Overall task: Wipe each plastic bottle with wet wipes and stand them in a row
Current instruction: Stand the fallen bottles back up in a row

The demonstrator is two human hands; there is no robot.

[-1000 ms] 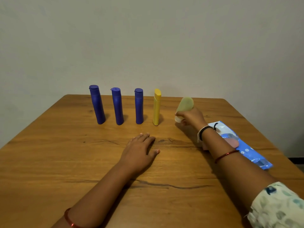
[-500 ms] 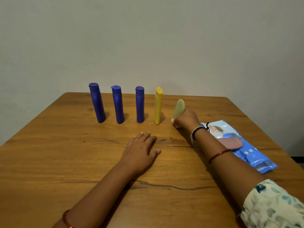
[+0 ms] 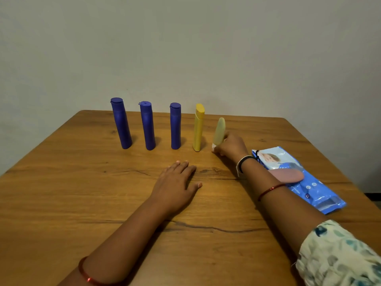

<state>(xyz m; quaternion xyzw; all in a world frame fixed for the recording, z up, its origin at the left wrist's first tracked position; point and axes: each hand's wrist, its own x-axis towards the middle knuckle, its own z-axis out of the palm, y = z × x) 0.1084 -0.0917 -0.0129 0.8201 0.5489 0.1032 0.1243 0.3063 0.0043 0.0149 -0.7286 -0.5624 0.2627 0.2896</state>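
Three blue bottles point(image 3: 121, 123) point(image 3: 147, 125) point(image 3: 175, 126) and a yellow bottle point(image 3: 198, 127) stand upright in a row at the far side of the wooden table point(image 3: 61, 193). Right of the yellow one, my right hand point(image 3: 232, 147) grips the lower part of a pale green bottle point(image 3: 219, 131), which stands cap-down on the table, almost upright. My left hand point(image 3: 175, 182) rests flat on the table in the middle, holding nothing. A blue pack of wet wipes point(image 3: 309, 182) lies to the right, partly behind my right forearm.
A pink object point(image 3: 288, 176) lies on top of the wipes pack. A grey wall rises right behind the table's far edge. The table's right edge runs close behind the pack.
My right hand has brought the pale green bottle down from a tilted, raised position and set it nearly upright on the table beside the yellow bottle. My left hand has stayed put.
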